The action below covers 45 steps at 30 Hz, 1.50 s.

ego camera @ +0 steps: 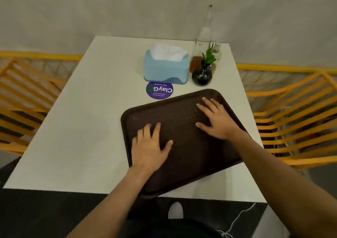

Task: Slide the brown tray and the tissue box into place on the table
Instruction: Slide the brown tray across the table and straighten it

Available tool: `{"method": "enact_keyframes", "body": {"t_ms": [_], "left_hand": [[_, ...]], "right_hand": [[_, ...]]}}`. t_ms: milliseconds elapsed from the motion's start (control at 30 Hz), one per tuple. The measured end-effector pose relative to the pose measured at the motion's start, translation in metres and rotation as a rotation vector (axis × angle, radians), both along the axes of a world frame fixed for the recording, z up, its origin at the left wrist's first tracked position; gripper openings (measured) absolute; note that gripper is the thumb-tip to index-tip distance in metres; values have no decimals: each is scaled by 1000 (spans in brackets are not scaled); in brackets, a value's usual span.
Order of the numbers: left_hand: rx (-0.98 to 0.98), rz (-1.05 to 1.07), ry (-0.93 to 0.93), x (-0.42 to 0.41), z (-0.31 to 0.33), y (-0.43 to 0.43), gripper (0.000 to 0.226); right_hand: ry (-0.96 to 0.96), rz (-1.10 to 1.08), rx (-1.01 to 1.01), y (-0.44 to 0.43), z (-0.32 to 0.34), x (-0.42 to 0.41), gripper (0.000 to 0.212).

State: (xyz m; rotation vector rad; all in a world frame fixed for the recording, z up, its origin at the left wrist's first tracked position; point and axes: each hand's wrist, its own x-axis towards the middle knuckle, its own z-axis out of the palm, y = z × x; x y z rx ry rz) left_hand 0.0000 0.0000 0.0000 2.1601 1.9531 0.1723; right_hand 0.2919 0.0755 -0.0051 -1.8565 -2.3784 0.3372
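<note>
A dark brown tray (pixel 182 113) lies skewed on the white table (pixel 87 128), its near corner hanging slightly over the front edge. My left hand (pixel 149 146) rests flat on the tray's left part, fingers spread. My right hand (pixel 217 121) presses flat on its right part, fingers apart. Neither hand grips anything. A light blue tissue box (pixel 165 69) with white tissues stands farther back, apart from the tray.
A purple round sticker (pixel 159 90) sits between the box and the tray. A black vase (pixel 202 75) with a green sprig and a tall glass bottle (pixel 205 31) stand right of the box. Yellow slatted chairs (pixel 291 121) flank the table. A wall lies behind.
</note>
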Motion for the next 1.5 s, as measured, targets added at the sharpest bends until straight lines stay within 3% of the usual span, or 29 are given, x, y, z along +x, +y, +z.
{"method": "enact_keyframes", "body": {"t_ms": [200,400,600,700,900,1200,1333,1500], "left_hand": [[-13,-3,76,1,-15,-22,89],[-53,-21,82,-35,-18,-8,85],[-21,132,97,-63,-9,-5,67],[-24,194,104,-80,-8,-2,72],[-66,159,117,-128,-18,7,95],[-50,-77,41,-208,-15,38,83],[80,57,-98,-232,-13,27,57],[101,216,-241,-265,-21,4,57]], "right_hand": [[-75,89,-65,0,-19,-16,75],[-100,-52,-29,-15,-27,-55,74],[-149,-144,30,-27,-24,-115,75],[-183,-165,30,-31,-21,-147,75],[-46,-54,134,-3,-7,-184,45],[-92,-128,30,49,-3,-219,43],[-74,-187,-20,54,-8,-233,34],[-113,-292,18,49,-10,-251,29]]}}
